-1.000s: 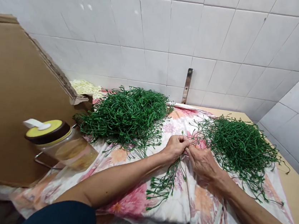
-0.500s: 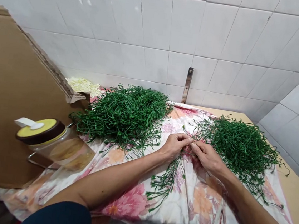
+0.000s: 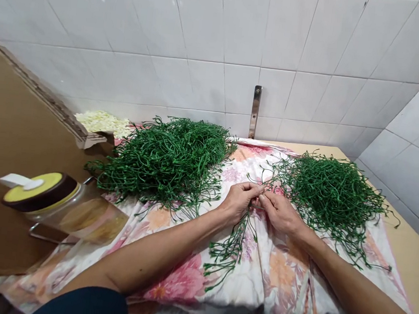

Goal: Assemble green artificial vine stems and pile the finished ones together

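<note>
The left grip [image 3: 237,201] pinches a slim bunch of thin green stems [image 3: 229,250], tips splayed below; the right grip [image 3: 280,213] meets it, its hold hidden. A slack pinch could spill stems; strays from the tangled green stem heap [image 3: 332,191] rightward could snag.

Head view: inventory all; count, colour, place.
Larger stem pile: 1, green, centre-left
Smaller stem pile: 1, green, right
Stem bunch: 1, green, front centre
Pale heap: 1, yellowish white, back left
Jar: 1, clear, yellow-and-dark lid, left
Metal wire: count unclear, silver, by jar
Cardboard: 1, brown, far left
Floral cloth: 1, white-pink-orange, over table
Tiled walls: 2, white, back, right
Metal strip: 1, silver, back wall
Sleeve: 1, dark blue, bottom left
Bare forearms: 2, front
Left hand: 1, centre, holding stem bunch
Right hand: 1, centre, beside left
</note>
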`<act>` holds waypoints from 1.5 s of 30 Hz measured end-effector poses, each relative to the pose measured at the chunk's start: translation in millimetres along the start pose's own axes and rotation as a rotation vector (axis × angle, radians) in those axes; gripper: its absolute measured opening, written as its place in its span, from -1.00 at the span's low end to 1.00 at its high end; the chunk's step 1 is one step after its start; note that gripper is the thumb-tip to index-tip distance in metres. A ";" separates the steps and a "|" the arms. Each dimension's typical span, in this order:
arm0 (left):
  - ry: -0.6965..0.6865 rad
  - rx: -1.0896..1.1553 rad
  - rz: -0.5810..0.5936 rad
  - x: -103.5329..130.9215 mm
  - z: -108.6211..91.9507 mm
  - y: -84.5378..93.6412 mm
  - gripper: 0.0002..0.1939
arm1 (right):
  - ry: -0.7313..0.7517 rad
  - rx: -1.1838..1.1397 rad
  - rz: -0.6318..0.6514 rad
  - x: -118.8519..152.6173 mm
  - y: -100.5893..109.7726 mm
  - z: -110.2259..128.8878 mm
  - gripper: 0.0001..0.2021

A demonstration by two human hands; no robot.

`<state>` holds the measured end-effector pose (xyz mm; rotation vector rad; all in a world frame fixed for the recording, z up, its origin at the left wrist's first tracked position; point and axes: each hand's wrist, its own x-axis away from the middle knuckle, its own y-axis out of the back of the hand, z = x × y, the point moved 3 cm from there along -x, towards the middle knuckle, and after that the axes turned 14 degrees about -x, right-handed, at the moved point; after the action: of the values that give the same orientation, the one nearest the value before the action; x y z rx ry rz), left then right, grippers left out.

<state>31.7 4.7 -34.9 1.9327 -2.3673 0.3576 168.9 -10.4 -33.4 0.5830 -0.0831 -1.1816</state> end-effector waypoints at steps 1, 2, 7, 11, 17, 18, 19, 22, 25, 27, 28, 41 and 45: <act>0.011 -0.006 -0.008 -0.5 1.4 0.2 -0.61 | 0.021 0.070 0.007 0.6 -0.2 0.3 -0.66; 0.022 -0.016 -0.018 -1.0 3.1 0.3 -0.62 | 0.044 0.139 0.020 1.1 -0.3 0.3 -0.69; 0.049 -0.079 -0.044 -6.6 14.0 0.8 -0.66 | 0.107 0.371 0.139 3.9 -5.1 0.8 -0.75; -0.003 -0.138 -0.116 -16.3 13.4 7.0 -0.62 | 0.127 0.364 0.293 12.4 -20.7 11.5 -0.86; 0.047 -0.022 0.033 -20.8 3.6 18.1 -0.57 | 0.136 0.210 0.134 11.3 3.8 27.7 -0.76; 0.055 -0.003 0.076 -19.9 2.5 18.9 -0.57 | 0.117 0.180 0.088 9.6 13.2 28.6 -0.72; 0.063 0.012 0.112 -18.9 1.7 19.4 -0.57 | 0.101 0.155 0.046 8.3 21.9 29.3 -0.68; 0.079 0.037 0.189 -15.9 -0.2 18.4 -0.61 | 0.056 0.096 -0.020 6.7 38.2 29.7 -0.65; 0.080 0.037 0.252 -13.1 -2.5 14.6 -0.68 | 0.048 0.041 -0.030 7.7 40.0 29.2 -0.74; 0.067 0.043 0.263 -11.9 -4.2 13.0 -0.70 | 0.048 0.035 -0.044 8.7 38.5 29.2 -0.77; 0.061 0.049 0.262 -11.8 -4.7 12.8 -0.71 | 0.048 0.049 -0.058 9.2 38.5 29.5 -0.77; 0.051 0.089 0.213 -16.3 2.0 14.1 -0.63 | 0.316 0.637 -0.682 22.8 105.2 50.4 -0.48; 0.057 0.093 0.169 -14.7 1.9 12.4 -0.62 | 0.509 0.501 -0.555 27.1 69.7 67.1 -0.78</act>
<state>22.9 20.6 -41.4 1.7364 -2.5263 0.5351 214.5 -42.8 50.0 1.3990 0.2396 -1.5176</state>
